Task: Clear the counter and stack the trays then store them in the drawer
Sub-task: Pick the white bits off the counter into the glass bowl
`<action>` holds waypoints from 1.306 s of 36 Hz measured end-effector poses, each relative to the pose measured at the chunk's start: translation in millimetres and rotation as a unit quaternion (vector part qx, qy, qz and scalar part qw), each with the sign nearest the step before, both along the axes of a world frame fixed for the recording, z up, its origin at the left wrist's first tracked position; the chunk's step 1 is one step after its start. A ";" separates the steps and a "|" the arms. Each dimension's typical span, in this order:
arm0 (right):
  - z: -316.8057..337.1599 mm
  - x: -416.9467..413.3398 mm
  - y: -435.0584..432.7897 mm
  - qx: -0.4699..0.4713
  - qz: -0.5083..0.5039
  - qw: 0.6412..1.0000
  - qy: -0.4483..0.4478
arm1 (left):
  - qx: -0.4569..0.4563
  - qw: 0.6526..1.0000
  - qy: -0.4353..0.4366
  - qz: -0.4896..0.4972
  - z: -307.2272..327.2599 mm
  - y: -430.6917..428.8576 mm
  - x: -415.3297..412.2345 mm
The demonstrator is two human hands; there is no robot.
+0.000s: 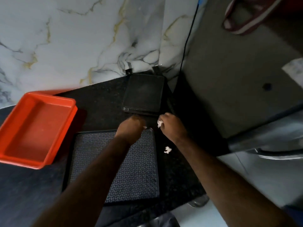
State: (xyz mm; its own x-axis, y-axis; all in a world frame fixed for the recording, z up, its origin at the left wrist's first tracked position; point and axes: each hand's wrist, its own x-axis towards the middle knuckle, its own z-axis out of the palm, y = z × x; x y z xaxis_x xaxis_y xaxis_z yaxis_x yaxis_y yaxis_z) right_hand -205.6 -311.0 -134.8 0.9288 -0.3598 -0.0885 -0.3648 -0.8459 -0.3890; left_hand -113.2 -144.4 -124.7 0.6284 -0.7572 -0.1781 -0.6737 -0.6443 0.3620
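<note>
A deep orange tray (pixel 36 128) sits at the left of the dark counter (pixel 101 99). A flat patterned dark tray (pixel 134 171) lies in the middle, under my left forearm. A smaller black tray (pixel 143 95) rests at the back near the wall. My left hand (pixel 131 128) hovers over the patterned tray's far right corner, fingers pinched on a small white scrap (pixel 145 127). My right hand (pixel 170 124) is closed around a crumpled white paper piece (pixel 159 123), just in front of the black tray. Another white paper scrap (pixel 167 150) lies on the counter to the right of the patterned tray.
A marble-patterned wall (pixel 73 38) backs the counter. A grey appliance (pixel 237 71) stands at the right, with a black cable (pixel 188 35) running down beside it. The counter's front edge lies near the bottom, with pale floor (pixel 205 215) below it.
</note>
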 end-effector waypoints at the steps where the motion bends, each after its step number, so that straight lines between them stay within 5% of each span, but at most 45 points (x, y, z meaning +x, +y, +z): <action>1: -1.2 -14.8 -4.5 0.000 -0.015 1.000 -0.006 | 0.000 1.000 0.012 -0.025 0.7 -7.8 -13.8; 7: -5.5 -94.2 -20.8 0.037 -0.092 0.995 -0.020 | 0.004 0.986 0.041 -0.161 0.8 -43.7 -100.4; 14: -6.4 -178.9 -23.1 0.100 -0.136 0.985 -0.042 | 0.082 0.991 0.032 -0.098 -22.0 -49.7 -144.3; 18: -12.2 -232.9 -30.2 0.175 -0.231 0.950 -0.115 | 0.090 0.992 0.022 -0.081 -22.3 -59.8 -156.0; 29: -77.8 -386.0 -61.5 0.216 -0.430 0.868 -0.121 | -0.119 0.969 0.182 -0.115 -29.4 -153.3 -341.1; 35: -185.2 -445.3 -67.1 0.269 -0.473 0.835 -0.080 | -0.093 0.942 0.322 -0.006 -141.9 -147.0 -427.7; 41: -326.8 -461.7 -57.7 0.351 -0.537 0.763 -0.083 | -0.020 0.953 0.293 0.078 -298.1 -135.5 -433.4; 47: -420.6 -455.0 -64.8 0.360 -0.570 0.737 -0.051 | 0.051 0.939 0.286 0.182 -409.0 -154.1 -426.3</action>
State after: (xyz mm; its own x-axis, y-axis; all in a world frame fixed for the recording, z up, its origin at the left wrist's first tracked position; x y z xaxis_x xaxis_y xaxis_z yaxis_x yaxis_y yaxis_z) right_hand -660.7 -375.7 -555.4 0.0745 -0.8054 -0.5881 -0.6172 0.4259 -0.6615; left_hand -539.5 -298.5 -533.8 0.6218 -0.4718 -0.6251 -0.1160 -0.8449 0.5222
